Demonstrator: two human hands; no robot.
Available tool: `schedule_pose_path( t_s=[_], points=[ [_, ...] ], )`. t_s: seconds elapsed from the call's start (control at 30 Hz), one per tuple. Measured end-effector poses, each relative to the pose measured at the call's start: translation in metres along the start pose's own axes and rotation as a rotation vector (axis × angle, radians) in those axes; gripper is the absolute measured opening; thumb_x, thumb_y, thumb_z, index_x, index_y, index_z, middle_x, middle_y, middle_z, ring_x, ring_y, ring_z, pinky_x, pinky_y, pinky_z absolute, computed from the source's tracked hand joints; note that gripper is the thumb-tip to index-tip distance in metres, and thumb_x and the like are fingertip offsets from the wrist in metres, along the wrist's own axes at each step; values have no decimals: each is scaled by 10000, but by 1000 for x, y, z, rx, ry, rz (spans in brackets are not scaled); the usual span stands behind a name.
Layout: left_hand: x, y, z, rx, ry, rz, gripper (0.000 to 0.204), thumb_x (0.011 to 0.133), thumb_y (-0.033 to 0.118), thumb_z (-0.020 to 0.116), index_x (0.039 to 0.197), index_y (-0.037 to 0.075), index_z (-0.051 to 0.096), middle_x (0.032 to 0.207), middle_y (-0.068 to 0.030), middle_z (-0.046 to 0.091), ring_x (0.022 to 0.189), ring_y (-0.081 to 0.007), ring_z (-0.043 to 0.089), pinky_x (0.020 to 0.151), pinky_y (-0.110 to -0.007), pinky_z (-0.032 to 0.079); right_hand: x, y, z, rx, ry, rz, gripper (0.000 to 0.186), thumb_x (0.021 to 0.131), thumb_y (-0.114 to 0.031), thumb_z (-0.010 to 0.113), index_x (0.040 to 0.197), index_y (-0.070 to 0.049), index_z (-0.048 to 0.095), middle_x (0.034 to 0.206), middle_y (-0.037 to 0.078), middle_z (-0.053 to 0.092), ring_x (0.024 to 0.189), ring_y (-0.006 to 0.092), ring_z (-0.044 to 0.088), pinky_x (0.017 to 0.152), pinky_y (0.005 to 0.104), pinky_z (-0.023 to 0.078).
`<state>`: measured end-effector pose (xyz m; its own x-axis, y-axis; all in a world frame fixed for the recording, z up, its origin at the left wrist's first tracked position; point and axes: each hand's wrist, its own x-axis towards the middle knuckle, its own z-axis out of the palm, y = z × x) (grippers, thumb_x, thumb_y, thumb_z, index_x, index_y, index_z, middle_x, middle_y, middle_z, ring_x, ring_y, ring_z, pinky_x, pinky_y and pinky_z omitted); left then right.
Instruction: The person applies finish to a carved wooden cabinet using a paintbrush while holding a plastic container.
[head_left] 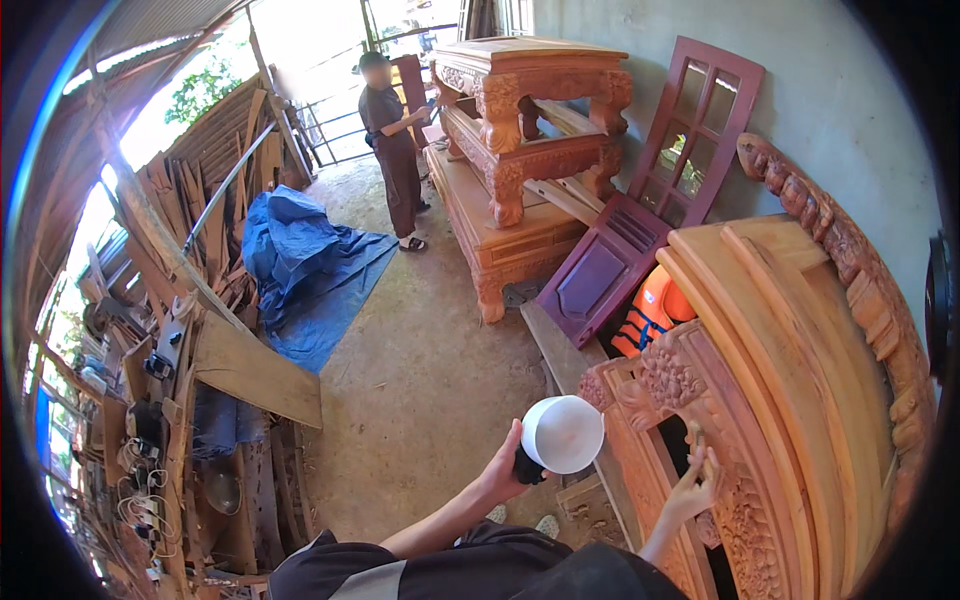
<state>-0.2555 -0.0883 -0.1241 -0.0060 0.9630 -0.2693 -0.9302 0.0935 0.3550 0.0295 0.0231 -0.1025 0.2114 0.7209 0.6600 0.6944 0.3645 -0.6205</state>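
My left hand (506, 466) is closed around a white round cup (564, 436) with its open mouth facing up. Something black shows between the palm and the cup's side. Over the carved wooden panel (735, 470) at the right, my right hand (692, 490) is raised with its fingers bent together. A small tan piece seems to stick up from these fingers, but its kind is too small to make out. Carved flowers and leaves cover the reddish panel, which has dark openings in it.
Smooth curved boards (800, 340) lean beside the panel. Behind it stand an orange life vest (650, 315), a purple door (640, 240) and stacked carved tables (505, 160). A person (392, 140) stands at those tables. Blue tarp (310, 270) and scrap wood (170, 210) lie left.
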Motion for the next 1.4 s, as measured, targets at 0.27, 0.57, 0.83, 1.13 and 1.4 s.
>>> schedule_pose_path(
  t_s=[0.27,0.57,0.83,1.13,1.4],
  points=[
    [-5,2,5,-40,-5,1,642,989,648,441,1366,136,524,1103,-88,670,837,-232,640,630,-365,529,22,-34,33,-50,243,-310,146,931,12,687,1075,36,698,953,132,659,821,216,676,659,305,616],
    [-4,-2,1,-12,-17,-31,629,987,644,454,1359,143,536,1092,-78,672,835,-225,639,638,-368,532,25,-36,45,-83,138,-291,80,968,-7,642,989,64,672,839,134,649,711,219,678,576,288,573],
    [-20,-9,7,2,56,-35,641,980,662,446,1345,147,553,1101,-68,679,861,-212,651,637,-359,536,18,-36,54,192,85,-46,127,1017,-62,586,975,48,634,819,137,681,730,235,723,595,306,571],
    [-3,-2,15,27,-8,-27,666,984,669,426,1339,119,545,1079,-90,673,803,-226,639,626,-353,527,-8,2,64,115,-11,116,250,1047,-164,569,913,38,632,723,134,647,603,190,660,531,324,466],
    [-12,-9,10,-23,-5,-19,651,980,662,444,1342,130,544,1080,-78,674,821,-224,647,624,-356,536,-14,-34,35,16,342,-154,172,1028,-130,587,1015,15,679,864,156,666,731,275,680,589,386,515]
  ],
)
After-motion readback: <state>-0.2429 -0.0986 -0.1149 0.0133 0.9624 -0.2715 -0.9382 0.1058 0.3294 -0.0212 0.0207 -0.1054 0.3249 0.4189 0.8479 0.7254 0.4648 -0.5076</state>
